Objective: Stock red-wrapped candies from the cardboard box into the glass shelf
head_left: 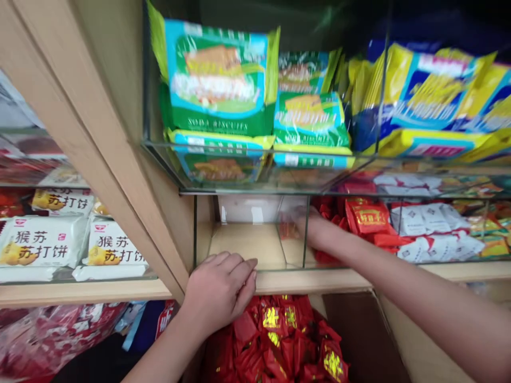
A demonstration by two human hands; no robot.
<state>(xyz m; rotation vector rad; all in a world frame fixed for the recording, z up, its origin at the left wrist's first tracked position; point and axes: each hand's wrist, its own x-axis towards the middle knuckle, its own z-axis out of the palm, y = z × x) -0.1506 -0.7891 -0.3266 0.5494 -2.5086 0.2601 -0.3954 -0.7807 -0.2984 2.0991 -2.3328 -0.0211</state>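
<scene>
My left hand [221,287] rests on the front edge of a wooden shelf [311,279], fingers curled over the glass front, holding nothing. My right hand [305,226] reaches deep into the glass-fronted compartment, behind a glass divider [305,229], and touches a small red packet [288,230] next to a heap of red snack packets [365,218]. Whether its fingers grip the packet is blurred. The left part of that compartment shows bare wooden floor [243,242].
Green and blue biscuit packs [217,80] and yellow-blue packs [431,101] fill the glass shelf above. White packets [433,234] lie right of the red ones. Red-gold candies [279,340] pile up below. White biscuit packs [43,244] sit in the left cabinet beyond a wooden post [115,159].
</scene>
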